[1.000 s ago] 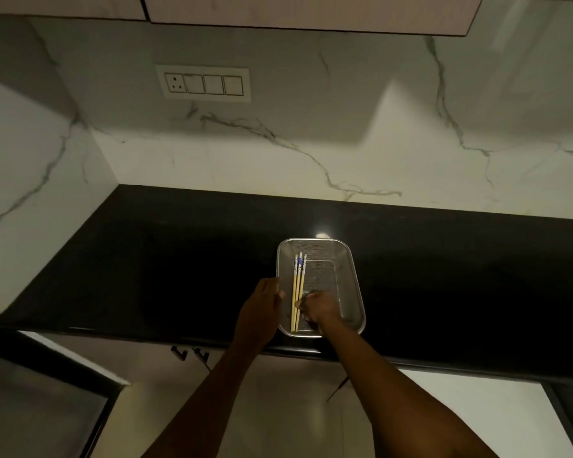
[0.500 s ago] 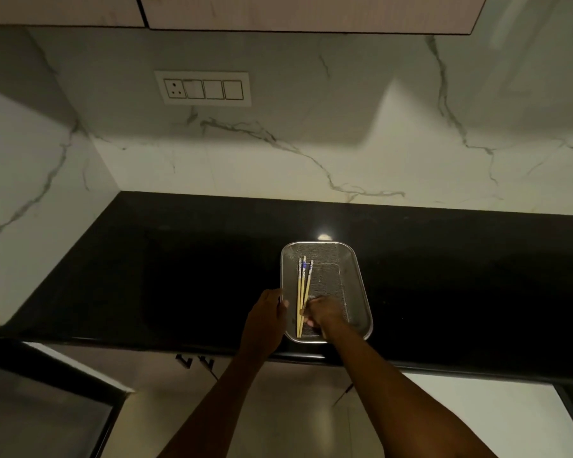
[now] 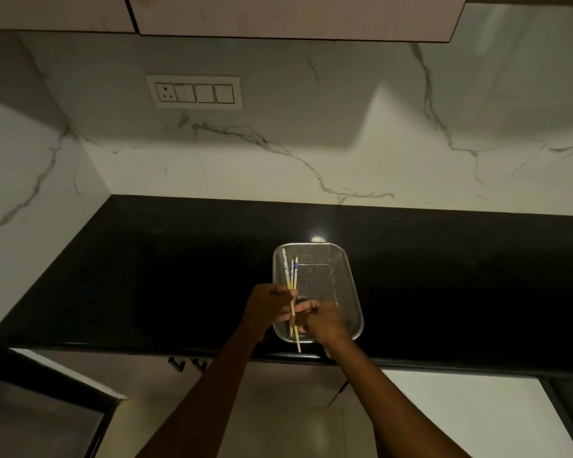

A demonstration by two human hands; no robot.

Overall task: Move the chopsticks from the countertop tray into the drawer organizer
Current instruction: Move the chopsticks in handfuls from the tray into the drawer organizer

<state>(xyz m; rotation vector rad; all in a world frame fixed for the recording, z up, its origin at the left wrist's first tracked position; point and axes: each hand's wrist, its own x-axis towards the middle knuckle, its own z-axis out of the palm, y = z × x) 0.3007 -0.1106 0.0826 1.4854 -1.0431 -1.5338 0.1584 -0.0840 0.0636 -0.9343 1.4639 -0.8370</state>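
Observation:
A shiny metal mesh tray sits on the black countertop near its front edge. Three pale wooden chopsticks with white and blue patterned tops are lifted over the tray's left side, fanned out at the top, their thin ends reaching past the front rim. My left hand grips them around the middle. My right hand pinches their lower part just to the right. The drawer organizer is out of view.
A white marble backsplash with a switch panel rises behind the counter, and a marble side wall closes the left. Upper cabinets hang overhead. Below the counter edge are cabinet fronts with two dark handles.
The chopsticks lay in the tray with my right hand at their near ends; now both hands hold them raised. My left hand moved from the tray's rim onto the chopsticks.

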